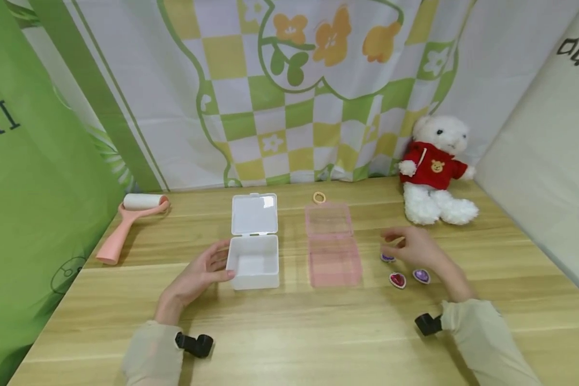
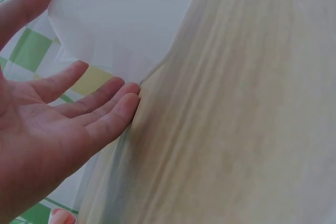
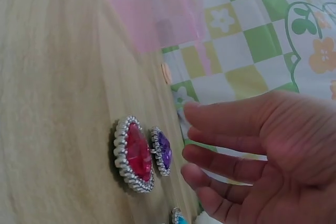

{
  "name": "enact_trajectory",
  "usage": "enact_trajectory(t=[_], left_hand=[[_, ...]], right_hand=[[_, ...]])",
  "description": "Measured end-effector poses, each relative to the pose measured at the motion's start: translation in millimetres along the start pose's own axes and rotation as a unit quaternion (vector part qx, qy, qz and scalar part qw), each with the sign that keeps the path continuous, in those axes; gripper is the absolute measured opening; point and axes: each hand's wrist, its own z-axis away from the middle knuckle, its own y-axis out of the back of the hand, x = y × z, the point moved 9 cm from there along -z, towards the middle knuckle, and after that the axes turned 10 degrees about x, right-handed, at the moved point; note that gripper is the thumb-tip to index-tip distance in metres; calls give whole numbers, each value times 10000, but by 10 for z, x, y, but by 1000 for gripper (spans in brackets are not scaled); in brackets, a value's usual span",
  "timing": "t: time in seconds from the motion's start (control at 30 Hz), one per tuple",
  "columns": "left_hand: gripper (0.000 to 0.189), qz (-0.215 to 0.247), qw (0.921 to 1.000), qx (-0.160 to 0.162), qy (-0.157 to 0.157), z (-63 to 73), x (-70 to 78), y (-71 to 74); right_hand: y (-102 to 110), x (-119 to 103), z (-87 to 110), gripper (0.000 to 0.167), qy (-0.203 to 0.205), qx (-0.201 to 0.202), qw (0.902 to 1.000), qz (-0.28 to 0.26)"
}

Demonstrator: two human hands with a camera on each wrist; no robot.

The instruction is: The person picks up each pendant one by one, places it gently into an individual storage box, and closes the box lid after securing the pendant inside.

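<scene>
In the head view my left hand (image 1: 205, 271) is at the left side of a white lidded box (image 1: 254, 281), whose lid is flipped back. Its thumb is at the box's front left corner, and its fingers are spread loosely beside the wall (image 2: 121, 24). My right hand (image 1: 415, 247) hovers over heart-shaped gems, fingers loosely bent, nothing visible between them. Below it lie a red gem (image 1: 398, 280), a lilac gem (image 1: 421, 276) and a blue-purple gem (image 1: 387, 258), partly covered by the hand. The right wrist view also shows a turquoise gem (image 3: 181, 217) at its lower edge.
A pink translucent box (image 1: 335, 262) lies with its lid back between the hands, with a small yellowish ring (image 1: 319, 198) behind it. A pink-handled lint roller (image 1: 120, 233) lies at the left. A white plush toy (image 1: 434, 166) in a red hoodie sits back right, near the curtain.
</scene>
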Motion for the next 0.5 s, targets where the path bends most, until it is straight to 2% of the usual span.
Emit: enact_trajectory(t=[0.27,0.5], left_hand=[[83,-169,9998,11,48,2,-5,14],[83,-213,9998,16,30,15,1,6]], right_hand=[[-76,36,21,41,162,-385,9987,279],[-99,34,23,36,343,-325,9971,589]])
